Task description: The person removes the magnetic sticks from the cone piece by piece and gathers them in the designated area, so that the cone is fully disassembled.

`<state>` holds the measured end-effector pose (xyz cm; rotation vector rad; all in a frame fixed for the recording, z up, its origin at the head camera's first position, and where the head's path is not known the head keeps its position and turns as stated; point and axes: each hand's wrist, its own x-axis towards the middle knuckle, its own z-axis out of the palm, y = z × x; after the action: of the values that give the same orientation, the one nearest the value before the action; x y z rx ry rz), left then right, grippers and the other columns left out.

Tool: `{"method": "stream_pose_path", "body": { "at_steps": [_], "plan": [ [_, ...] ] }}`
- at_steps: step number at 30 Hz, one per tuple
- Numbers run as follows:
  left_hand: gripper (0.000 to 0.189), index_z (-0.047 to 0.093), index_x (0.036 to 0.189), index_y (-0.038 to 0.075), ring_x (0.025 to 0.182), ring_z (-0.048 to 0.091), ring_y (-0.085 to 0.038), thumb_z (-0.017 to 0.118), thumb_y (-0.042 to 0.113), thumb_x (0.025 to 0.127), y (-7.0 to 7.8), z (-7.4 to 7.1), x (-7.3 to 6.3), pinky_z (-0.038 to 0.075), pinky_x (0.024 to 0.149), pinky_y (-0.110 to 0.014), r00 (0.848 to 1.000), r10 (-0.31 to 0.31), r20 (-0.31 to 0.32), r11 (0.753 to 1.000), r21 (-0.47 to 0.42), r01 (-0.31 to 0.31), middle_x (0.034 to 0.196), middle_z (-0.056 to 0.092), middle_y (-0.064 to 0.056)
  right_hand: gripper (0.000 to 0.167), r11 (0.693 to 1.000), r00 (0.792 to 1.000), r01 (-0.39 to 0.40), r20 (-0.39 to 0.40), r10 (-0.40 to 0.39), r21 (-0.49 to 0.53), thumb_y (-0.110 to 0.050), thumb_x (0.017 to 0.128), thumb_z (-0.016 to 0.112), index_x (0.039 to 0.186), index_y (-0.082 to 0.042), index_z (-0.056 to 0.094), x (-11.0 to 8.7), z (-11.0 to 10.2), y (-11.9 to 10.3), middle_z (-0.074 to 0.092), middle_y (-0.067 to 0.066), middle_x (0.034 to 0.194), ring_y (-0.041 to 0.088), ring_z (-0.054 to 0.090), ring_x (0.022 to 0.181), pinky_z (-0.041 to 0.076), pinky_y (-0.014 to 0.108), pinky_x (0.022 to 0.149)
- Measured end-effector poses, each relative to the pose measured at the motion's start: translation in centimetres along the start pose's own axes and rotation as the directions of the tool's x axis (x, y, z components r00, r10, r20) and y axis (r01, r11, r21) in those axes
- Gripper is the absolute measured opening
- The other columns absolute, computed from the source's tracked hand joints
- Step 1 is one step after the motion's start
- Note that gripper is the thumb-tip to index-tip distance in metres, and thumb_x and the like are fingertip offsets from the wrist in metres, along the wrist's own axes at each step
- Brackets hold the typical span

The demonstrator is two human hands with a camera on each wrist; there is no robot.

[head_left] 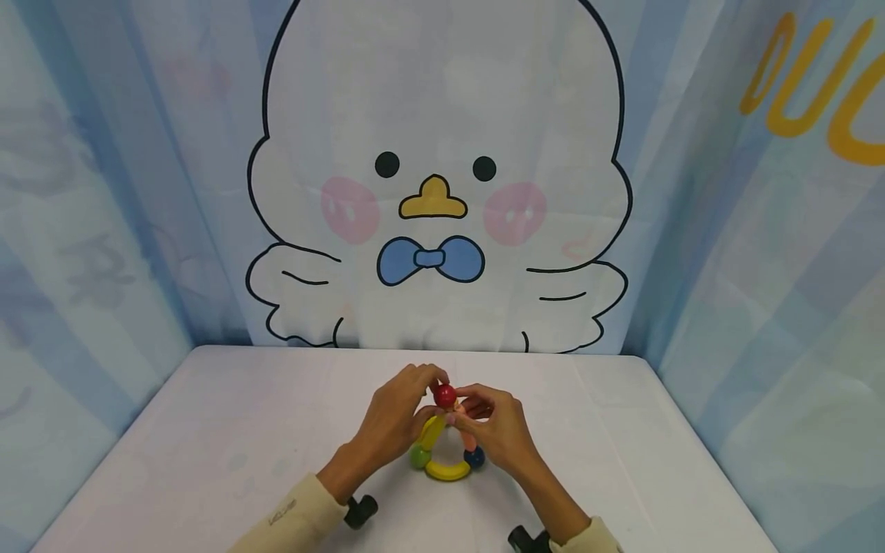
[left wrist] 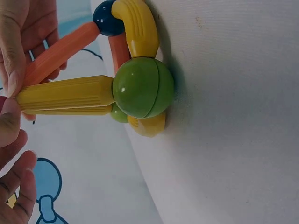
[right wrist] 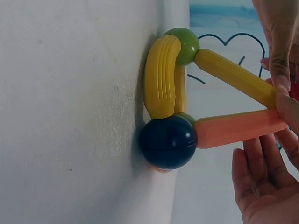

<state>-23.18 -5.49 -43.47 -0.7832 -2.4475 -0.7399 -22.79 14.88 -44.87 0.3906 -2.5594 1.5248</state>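
Observation:
A small frame of magnetic building rods and balls stands on the table. A green ball (left wrist: 142, 87) and a dark blue ball (right wrist: 168, 141) sit at its base, joined by a curved yellow rod (head_left: 447, 471). A straight yellow rod (left wrist: 67, 92) and a straight orange rod (right wrist: 240, 128) lean up towards a red ball (head_left: 445, 395) at the top. My left hand (head_left: 396, 415) holds the red ball between thumb and fingers. With thumb and fingers, my right hand (head_left: 503, 432) pinches the orange rod's upper end, close against the red ball. Fingers partly hide the joint there.
The white table (head_left: 242, 430) extends around the frame on all sides. A curtain with a printed duck (head_left: 442, 92) hangs behind its far edge. Dark wrist cameras (head_left: 361, 511) are strapped under both wrists. More balls and rods show behind the front ones in the wrist views.

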Motion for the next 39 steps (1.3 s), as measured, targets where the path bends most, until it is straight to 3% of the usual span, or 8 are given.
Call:
{"method": "stream_pose_path", "body": {
  "at_steps": [9, 19, 28, 39],
  "plan": [
    [0.052, 0.063, 0.127, 0.021, 0.098, 0.065, -0.012, 0.091, 0.017, 0.083, -0.8, -0.8, -0.9, 0.06, 0.085, -0.026, 0.995, -0.093, -0.026, 0.996, -0.008, 0.093, 0.115, 0.072, 0.004, 0.03, 1.0, 1.0, 0.006, -0.002, -0.006, 0.003, -0.023, 0.089, 0.088, 0.117, -0.017, 0.081, 0.0, 0.1, -0.1, 0.072, -0.003, 0.087, 0.012, 0.07, 0.086, 0.061, 0.024, 0.086],
    [0.051, 0.067, 0.127, 0.018, 0.097, 0.063, -0.012, 0.092, 0.013, 0.082, -3.1, -2.4, -2.7, 0.06, 0.083, -0.028, 0.988, -0.148, -0.047, 0.988, 0.033, 0.15, 0.115, 0.071, 0.004, 0.031, 1.0, 1.0, 0.002, -0.008, -0.002, -0.001, -0.019, 0.088, 0.088, 0.118, -0.015, 0.08, 0.0, 0.0, -0.2, 0.072, -0.004, 0.087, 0.011, 0.07, 0.085, 0.06, 0.022, 0.085],
    [0.049, 0.073, 0.126, 0.015, 0.099, 0.065, -0.018, 0.092, 0.009, 0.082, -5.4, -4.0, -4.1, 0.062, 0.083, -0.036, 0.969, -0.243, -0.047, 0.965, 0.086, 0.246, 0.114, 0.072, -0.001, 0.034, 1.0, 1.0, 0.006, -0.002, -0.006, 0.001, -0.017, 0.087, 0.089, 0.119, -0.013, 0.08, 0.0, 0.0, -0.2, 0.073, -0.003, 0.089, 0.012, 0.07, 0.085, 0.059, 0.02, 0.083],
    [0.044, 0.074, 0.127, 0.012, 0.099, 0.065, -0.021, 0.089, 0.007, 0.085, -9.1, -5.3, -5.7, 0.059, 0.083, -0.039, 0.944, -0.33, 0.01, 0.94, 0.097, 0.327, 0.115, 0.072, -0.006, 0.03, 1.0, 1.0, 0.009, -0.006, -0.009, 0.009, -0.018, 0.087, 0.089, 0.117, -0.017, 0.081, 0.1, 0.1, -0.1, 0.073, -0.003, 0.089, 0.01, 0.07, 0.085, 0.059, 0.02, 0.083]
  ]
}}
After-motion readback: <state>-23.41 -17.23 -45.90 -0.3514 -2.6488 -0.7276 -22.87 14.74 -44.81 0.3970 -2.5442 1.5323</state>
